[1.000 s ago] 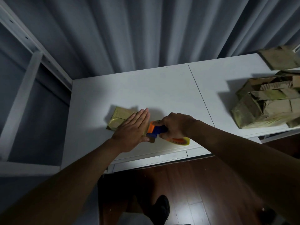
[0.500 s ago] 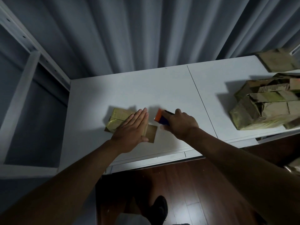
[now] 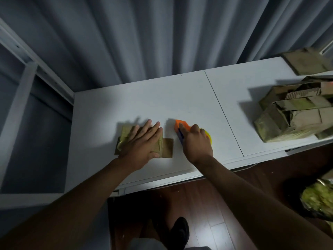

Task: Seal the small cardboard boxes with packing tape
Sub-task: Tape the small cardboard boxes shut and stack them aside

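Nearest of all, a dark shoe (image 3: 180,233) stands on the reddish-brown wooden plank floor (image 3: 212,204), below the front edge of the long white table (image 3: 137,98). To the right of that edge, low over the floor, sits a blurred yellow-green mass in a dark container (image 3: 319,201); what it is cannot be told.

On the table near its front edge lies the small flat cardboard box with a glossy yellowish taped top (image 3: 126,136), one brown flap (image 3: 167,147) sticking out flat on its right side. The left hand (image 3: 142,143) rests on the box with palm down and fingers straight, covering most of its top. Just to the right of the box, apart from the flap, the right hand (image 3: 196,141) is curled around the orange-and-blue plastic tape dispenser with a yellow roll (image 3: 182,128), which sits on the table surface with its orange end pointing away from the person.

Well off toward the table's right end, beyond a seam in the tabletop, a heap of small brown cardboard boxes (image 3: 295,112) is piled loosely, some with open flaps. Farther back at that end sits one more brown cardboard box (image 3: 306,61). Behind the table hangs a pleated grey curtain (image 3: 162,37), and to the table's left stands a white metal shelving frame (image 3: 21,87).
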